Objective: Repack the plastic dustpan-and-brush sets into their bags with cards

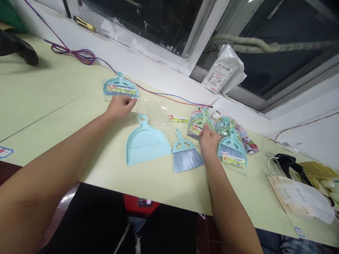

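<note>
A light-blue dustpan point(144, 144) lies unwrapped in the middle of the table, beside a small light-blue brush point(186, 155) with grey bristles. My left hand point(120, 107) is closed, thumb against fingers, just in front of a bagged blue dustpan-and-brush set point(119, 84). Anything between its fingertips is hidden; a clear plastic bag point(153, 109) lies to their right. My right hand point(209, 141) has its fingers closed on the edge of a bagged green dustpan-and-brush set point(202, 121). Right of it lies another bagged blue set point(233, 150). A printed label strip point(177, 119) lies behind the brush.
More bagged sets point(226, 123) are heaped by the wall. A plastic-wrapped package point(224, 70) stands on the windowsill, and a screwdriver point(84, 24) lies farther left. Red-and-blue cable point(82, 55) runs along the back. A black device point(291, 164) and white packets point(302, 197) sit right.
</note>
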Available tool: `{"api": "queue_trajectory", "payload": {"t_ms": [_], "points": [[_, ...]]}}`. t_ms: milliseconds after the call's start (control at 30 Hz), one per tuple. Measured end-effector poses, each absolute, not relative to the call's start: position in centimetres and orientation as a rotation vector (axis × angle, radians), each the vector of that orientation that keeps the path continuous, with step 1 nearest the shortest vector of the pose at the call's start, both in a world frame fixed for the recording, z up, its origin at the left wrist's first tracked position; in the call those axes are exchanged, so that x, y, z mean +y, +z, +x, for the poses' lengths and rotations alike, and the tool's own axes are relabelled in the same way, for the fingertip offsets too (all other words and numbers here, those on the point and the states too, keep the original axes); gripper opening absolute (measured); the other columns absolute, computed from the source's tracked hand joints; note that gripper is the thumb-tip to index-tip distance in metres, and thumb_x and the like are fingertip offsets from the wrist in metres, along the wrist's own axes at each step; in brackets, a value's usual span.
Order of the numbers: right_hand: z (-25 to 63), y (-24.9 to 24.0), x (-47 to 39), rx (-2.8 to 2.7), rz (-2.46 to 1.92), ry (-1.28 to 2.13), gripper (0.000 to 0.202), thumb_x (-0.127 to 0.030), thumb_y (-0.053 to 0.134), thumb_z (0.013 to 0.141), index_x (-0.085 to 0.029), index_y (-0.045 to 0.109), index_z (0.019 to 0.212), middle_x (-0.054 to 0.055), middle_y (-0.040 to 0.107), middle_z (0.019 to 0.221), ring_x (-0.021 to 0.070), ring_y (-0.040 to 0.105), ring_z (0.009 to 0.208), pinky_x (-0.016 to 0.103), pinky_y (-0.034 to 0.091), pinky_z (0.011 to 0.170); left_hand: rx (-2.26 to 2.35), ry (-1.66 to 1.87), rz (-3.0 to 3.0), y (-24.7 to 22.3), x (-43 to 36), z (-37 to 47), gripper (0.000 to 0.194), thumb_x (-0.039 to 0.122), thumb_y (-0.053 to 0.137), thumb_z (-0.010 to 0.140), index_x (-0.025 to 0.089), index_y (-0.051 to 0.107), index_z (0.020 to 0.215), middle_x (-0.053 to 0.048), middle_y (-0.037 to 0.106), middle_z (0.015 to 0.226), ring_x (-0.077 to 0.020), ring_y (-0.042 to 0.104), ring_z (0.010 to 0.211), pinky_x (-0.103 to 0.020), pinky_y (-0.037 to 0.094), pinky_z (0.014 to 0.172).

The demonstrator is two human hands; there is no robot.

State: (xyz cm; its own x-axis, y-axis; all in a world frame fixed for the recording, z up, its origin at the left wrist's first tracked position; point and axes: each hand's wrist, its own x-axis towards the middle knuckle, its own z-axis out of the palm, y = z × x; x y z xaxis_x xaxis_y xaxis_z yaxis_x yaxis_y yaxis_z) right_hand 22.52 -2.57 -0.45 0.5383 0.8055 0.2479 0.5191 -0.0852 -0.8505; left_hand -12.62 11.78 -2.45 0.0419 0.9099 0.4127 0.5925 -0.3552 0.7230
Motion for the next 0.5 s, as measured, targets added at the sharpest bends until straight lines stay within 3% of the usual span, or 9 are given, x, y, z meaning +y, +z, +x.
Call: {"api": "queue_trajectory", "payload": {"t_ms": [133,267,500], "points": [[21.9,-0.2,-3.2,-1.641,-1.961,0.092,0.047,-0.05,0.052,0.094,-0.022,0.053,0.056,-0.001,0.052,0.055,0.0162,0.051,0.061,0.029,0.038,0.064,1.528,1.221,1.976,-2.4,11.6,-12.5,0.041,0.044,0.055,0.088,0.021,0.039,0.058,0.001,0.037,0.054,-0.013,0.035,0.054,-0.032,0.026,0.054],[21.1,-0.1,-3.5,-1.892,-2.205,0.078,0.03,-0.046,0.06,0.088,-0.023,0.067,0.07,0.002,0.068,0.071,0.0191,0.061,0.074,0.028,0.037,0.067,1.514,1.214,1.984,-2.3,11.4,-12.3,0.041,0.043,0.055,0.088,0.021,0.039,0.058,0.001,0.037,0.054,-0.0132,0.034,0.054,-0.032,0.026,0.054],[20.4,0.3,-4.1,-1.989,-2.355,0.172,0.024,-0.049,0.071,0.076,-0.024,0.072,0.075,0.002,0.073,0.079,0.0209,0.064,0.079,0.028,0.033,0.062,1.473,1.156,2.093,-1.8,10.8,-11.8,0.044,0.044,0.054,0.089,0.021,0.037,0.055,0.001,0.037,0.051,-0.0125,0.033,0.051,-0.033,0.024,0.053]]}}
